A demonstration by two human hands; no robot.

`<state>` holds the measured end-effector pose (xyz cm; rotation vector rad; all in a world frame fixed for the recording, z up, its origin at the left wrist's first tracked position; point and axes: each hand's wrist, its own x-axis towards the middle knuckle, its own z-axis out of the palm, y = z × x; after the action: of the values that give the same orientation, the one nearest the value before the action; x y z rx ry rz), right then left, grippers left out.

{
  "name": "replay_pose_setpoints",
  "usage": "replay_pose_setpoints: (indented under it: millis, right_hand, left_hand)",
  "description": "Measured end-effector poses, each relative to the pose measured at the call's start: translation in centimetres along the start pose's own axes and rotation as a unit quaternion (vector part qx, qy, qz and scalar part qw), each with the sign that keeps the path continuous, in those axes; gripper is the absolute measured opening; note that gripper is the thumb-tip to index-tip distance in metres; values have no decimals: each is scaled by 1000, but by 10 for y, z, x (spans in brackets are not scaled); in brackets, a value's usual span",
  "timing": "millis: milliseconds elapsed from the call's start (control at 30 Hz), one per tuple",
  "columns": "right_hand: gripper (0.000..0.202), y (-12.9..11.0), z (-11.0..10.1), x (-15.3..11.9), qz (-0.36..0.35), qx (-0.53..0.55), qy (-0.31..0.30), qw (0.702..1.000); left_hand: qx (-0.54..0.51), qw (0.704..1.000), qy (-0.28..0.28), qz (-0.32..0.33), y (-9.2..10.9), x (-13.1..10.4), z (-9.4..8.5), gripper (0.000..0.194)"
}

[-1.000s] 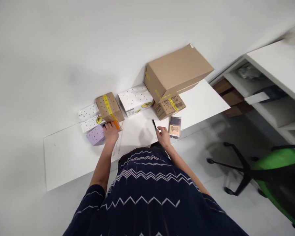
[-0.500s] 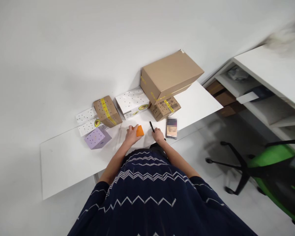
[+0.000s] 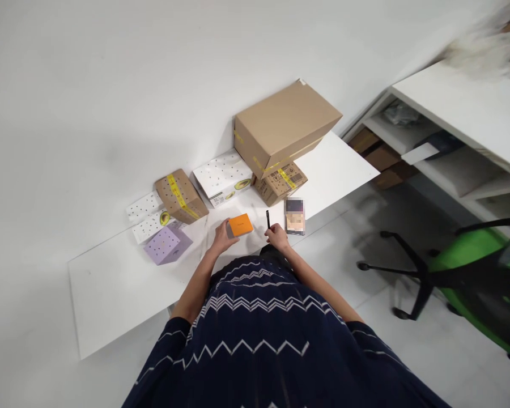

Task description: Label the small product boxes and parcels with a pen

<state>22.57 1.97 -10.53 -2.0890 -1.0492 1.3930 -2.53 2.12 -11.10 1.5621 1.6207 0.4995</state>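
Near the table's front edge, a small orange box (image 3: pixel 241 225) shows its flat top. My left hand (image 3: pixel 222 238) is around the box's left end, fingers at the far corner and thumb along the near side. A black pen (image 3: pixel 268 217) points up and away from my right hand (image 3: pixel 277 236), whose fingers are closed on it. Just right of that hand lies a phone-like flat object (image 3: pixel 295 216), its face blurred into blocks.
Behind my hands stand a taped brown box (image 3: pixel 182 195), a white box with avocado pictures (image 3: pixel 223 173) and a large carton (image 3: pixel 289 122) on a smaller carton (image 3: pixel 280 184). A purple box (image 3: pixel 162 246) is at left. A green chair (image 3: pixel 471 266) and shelf unit (image 3: pixel 463 107) stand right.
My left hand has shifted left on the orange box, so more of its top shows. The pen in my right hand now points more upright. The whole view has shifted slightly.
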Motion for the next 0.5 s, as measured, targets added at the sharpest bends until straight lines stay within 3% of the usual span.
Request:
replay_pose_setpoints:
  millis: [267, 400, 500]
  right_hand:
    - [13, 3, 0, 2, -20, 44, 8, 999]
    - [11, 5, 1, -1, -15, 53, 5, 998]
    - [9, 8, 2, -2, -20, 56, 7, 998]
  left_hand:
    - [69, 989, 81, 98, 30, 11, -4, 77]
    - [107, 989, 64, 75, 38, 17, -4, 82]
    - [60, 995, 61, 56, 26, 15, 1, 91]
